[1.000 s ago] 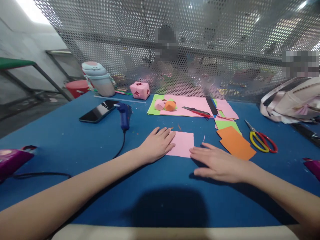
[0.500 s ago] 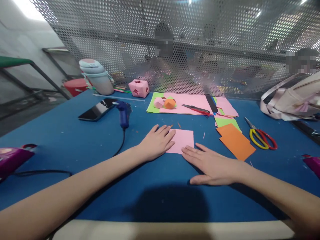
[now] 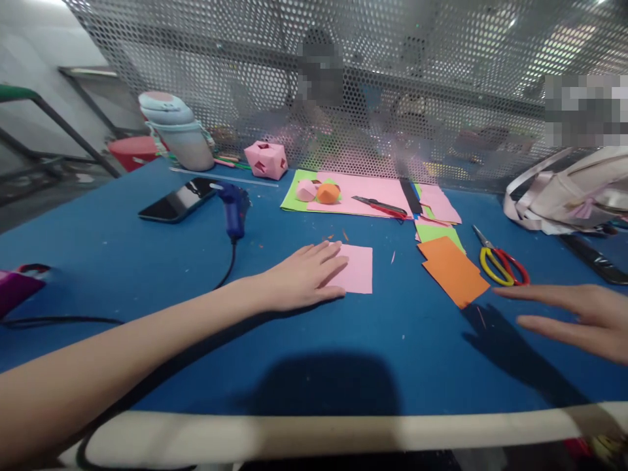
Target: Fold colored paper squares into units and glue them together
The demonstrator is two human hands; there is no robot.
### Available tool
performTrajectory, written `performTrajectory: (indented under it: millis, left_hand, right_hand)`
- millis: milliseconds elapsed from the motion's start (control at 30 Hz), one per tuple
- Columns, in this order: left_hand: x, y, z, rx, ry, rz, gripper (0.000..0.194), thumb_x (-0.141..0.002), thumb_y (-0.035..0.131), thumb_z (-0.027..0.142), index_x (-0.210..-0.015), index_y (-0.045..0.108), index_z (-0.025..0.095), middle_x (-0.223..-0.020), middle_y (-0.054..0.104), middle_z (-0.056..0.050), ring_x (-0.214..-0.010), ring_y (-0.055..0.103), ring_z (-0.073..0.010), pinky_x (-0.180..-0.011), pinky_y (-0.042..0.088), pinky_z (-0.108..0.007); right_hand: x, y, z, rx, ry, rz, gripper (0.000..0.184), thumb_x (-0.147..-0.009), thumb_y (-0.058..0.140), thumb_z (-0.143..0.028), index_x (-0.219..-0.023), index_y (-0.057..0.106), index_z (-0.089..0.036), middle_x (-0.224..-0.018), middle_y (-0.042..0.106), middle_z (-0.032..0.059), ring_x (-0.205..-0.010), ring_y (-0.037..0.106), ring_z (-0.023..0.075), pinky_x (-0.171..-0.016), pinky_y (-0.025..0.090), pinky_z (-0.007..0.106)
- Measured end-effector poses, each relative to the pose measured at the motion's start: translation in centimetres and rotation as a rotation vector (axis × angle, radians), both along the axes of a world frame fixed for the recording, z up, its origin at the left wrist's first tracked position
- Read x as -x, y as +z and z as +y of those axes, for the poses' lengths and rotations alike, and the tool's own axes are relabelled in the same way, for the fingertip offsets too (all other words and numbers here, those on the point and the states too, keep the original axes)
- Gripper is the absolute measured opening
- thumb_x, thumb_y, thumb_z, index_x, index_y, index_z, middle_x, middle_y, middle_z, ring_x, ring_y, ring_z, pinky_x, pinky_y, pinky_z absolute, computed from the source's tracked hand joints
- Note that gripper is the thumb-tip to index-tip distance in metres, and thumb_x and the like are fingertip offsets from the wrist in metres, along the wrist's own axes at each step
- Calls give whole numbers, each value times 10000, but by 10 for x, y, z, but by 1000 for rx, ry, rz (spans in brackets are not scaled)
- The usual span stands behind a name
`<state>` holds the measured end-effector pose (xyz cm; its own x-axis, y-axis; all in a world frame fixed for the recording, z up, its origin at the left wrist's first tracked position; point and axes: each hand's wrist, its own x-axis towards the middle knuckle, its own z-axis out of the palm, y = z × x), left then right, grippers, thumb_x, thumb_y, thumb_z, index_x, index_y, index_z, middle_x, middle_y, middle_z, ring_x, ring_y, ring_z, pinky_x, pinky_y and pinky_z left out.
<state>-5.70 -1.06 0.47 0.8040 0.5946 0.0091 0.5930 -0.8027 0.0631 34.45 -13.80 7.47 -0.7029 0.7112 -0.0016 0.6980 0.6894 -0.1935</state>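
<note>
My left hand lies flat, fingers stretched, over the left part of a pink square of paper on the blue table. At the right edge of the view, my right hand hovers above the table with its fingers apart and nothing in it. Closest to it are an orange paper stack and a pair of scissors with yellow and red handles. Green paper shows partly from under the orange sheets.
Across the back lie pink sheets bearing a utility knife and small folded paper pieces. To the left are a glue gun, a phone, a bottle and a pink paper ball. A bag sits at right.
My right hand has lifted off the pink paper and moved right, toward the edge of the view. My left hand stays on the paper. The whole view has shifted slightly.
</note>
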Motion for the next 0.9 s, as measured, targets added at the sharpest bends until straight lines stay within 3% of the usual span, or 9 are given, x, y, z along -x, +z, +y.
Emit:
performTrajectory:
  millis: [133, 233, 433, 567, 700, 800, 900]
  left_hand:
    - [1, 0, -7, 72, -12, 63, 689, -852, 330, 637, -1376, 378, 190, -1483, 291, -168, -1355, 281, -320, -1068, 251, -464]
    - [8, 2, -13, 67, -6, 80, 672, -862, 345, 612, -1379, 371, 185, -1481, 294, -172, -1351, 294, -309, -1068, 260, -449]
    - [18, 5, -20, 18, 10, 42, 607, -878, 367, 567, -1355, 401, 193, -1455, 354, -159, -1325, 345, -301, -1054, 282, -466]
    - [8, 4, -17, -28, -23, -28, 543, -855, 466, 498, -1299, 461, 184, -1415, 421, -142, -1288, 398, -292, -1040, 315, -450]
    - [-7, 6, -12, 10, 33, -244, 313, -885, 427, 288, -1140, 579, 191, -1195, 617, -79, -1096, 566, -210, -934, 428, -345]
    - [-13, 14, -10, 129, 127, -451, 299, -888, 392, 239, -1053, 638, 202, -997, 689, -36, -926, 621, -178, -847, 463, -308]
    - [-15, 22, -11, 351, 202, -636, 275, -853, 455, 266, -992, 677, 185, -897, 699, -28, -813, 630, -174, -792, 481, -308]
  right_hand:
    - [106, -44, 30, -64, 0, 8, 528, -893, 447, -508, -1337, 450, -224, -1416, 422, 100, -1309, 372, 240, -1089, 248, 453]
    - [143, -68, 61, -120, 51, 31, 453, -906, 453, -456, -1293, 495, -225, -1386, 462, 95, -1263, 433, 228, -1050, 318, 437]
    - [146, -89, 100, -287, 158, 71, 327, -951, 385, -318, -1087, 634, -156, -1182, 627, 122, -1080, 578, 223, -926, 436, 405]
    - [149, -93, 95, -308, 25, 200, 322, -953, 372, -286, -1013, 658, -150, -1015, 689, 109, -958, 621, 205, -851, 472, 359]
    - [153, -83, 88, -183, -76, 463, 271, -925, 443, -315, -1046, 639, -173, -1003, 688, 72, -928, 623, 176, -847, 481, 321]
    - [153, -73, 84, -28, -126, 604, 428, -825, 594, -381, -1207, 549, -194, -1175, 622, 73, -948, 618, 180, -807, 506, 306]
    - [153, -66, 81, 106, -301, 719, 299, -856, 534, -382, -1069, 614, -189, -950, 682, 43, -769, 644, 154, -677, 513, 271]
